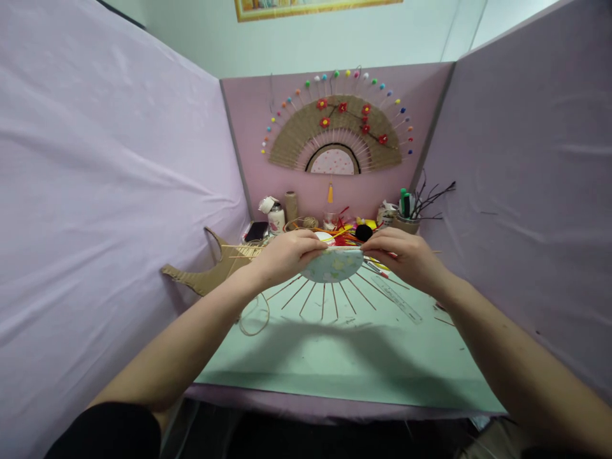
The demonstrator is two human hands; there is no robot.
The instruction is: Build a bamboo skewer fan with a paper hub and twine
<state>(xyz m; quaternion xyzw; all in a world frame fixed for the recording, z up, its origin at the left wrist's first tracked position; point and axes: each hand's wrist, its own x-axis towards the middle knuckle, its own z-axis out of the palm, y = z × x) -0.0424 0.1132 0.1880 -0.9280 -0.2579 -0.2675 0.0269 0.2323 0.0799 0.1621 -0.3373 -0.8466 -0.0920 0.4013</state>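
Between my two hands is a pale blue patterned half-round piece (331, 268), its straight edge away from me and its curve toward me. Thin brown sticks (324, 301) fan out from below the curve, over the table. My left hand (292, 255) is closed on the left end of the straight edge. On the right end, my right hand (399, 255) pinches with thumb and fingers. What lies behind the piece is partly hidden by it and by my hands.
A finished fan with red flowers (335, 121) hangs on the back panel. Cut cardboard (205, 271) leans at the left, near a loop of cord (255, 319). A clear ruler (396, 298) lies at the right. Bottle (276, 218), twine roll (291, 207) and a pot of twigs (407, 223) stand behind.
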